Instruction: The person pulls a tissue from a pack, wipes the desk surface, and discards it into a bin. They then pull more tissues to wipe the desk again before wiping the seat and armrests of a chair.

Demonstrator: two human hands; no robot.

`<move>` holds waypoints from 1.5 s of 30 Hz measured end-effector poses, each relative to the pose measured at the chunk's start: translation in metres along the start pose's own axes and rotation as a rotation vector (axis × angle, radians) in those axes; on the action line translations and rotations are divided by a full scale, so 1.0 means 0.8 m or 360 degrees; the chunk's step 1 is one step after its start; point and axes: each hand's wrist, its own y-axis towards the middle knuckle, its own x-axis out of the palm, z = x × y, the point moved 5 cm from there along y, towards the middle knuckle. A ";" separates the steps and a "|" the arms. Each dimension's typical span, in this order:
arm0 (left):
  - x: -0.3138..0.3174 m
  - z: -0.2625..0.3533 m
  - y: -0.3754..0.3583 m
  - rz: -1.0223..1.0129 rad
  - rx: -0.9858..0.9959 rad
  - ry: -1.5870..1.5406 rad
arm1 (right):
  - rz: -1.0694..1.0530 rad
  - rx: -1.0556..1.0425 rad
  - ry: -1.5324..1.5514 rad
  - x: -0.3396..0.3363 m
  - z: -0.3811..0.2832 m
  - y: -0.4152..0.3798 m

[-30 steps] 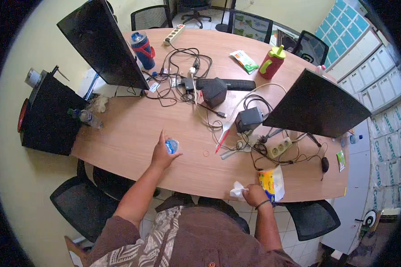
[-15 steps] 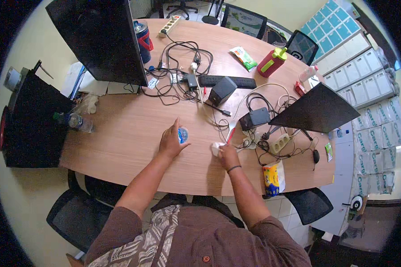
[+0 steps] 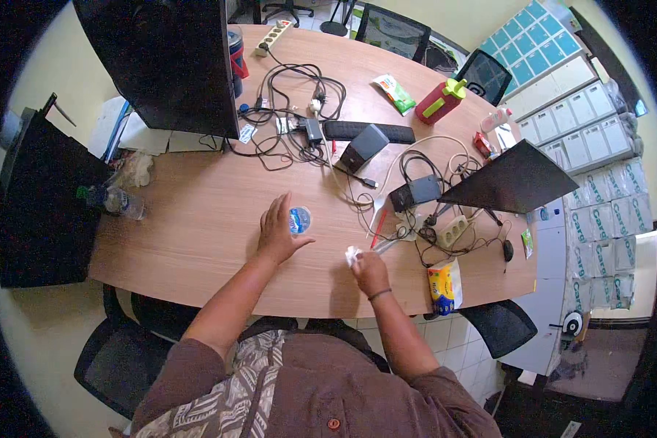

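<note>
A small clear plastic cup with a blue label stands on the wooden table in front of me. My left hand is beside its left side, fingers and thumb spread apart, holding nothing. To the right of the cup, my right hand pinches a crumpled white tissue close over the tabletop. Just beyond that hand lie a thin red stick and a white plastic spoon. A yellow and blue tissue pack sits to its right, near the front edge.
Tangled cables, a black keyboard and a dark box-shaped speaker occupy the far side. A large monitor stands left, a smaller dark screen right. A power strip and red bottle are also on the right.
My right hand has drawn back slightly toward me with the tissue. My left hand stays beside the cup, and the whole view has shifted a little.
</note>
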 end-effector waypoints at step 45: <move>-0.014 -0.005 -0.039 0.0020 -0.0161 -0.0153 | 0.0201 -0.0535 0.0161 -0.014 -0.052 -0.015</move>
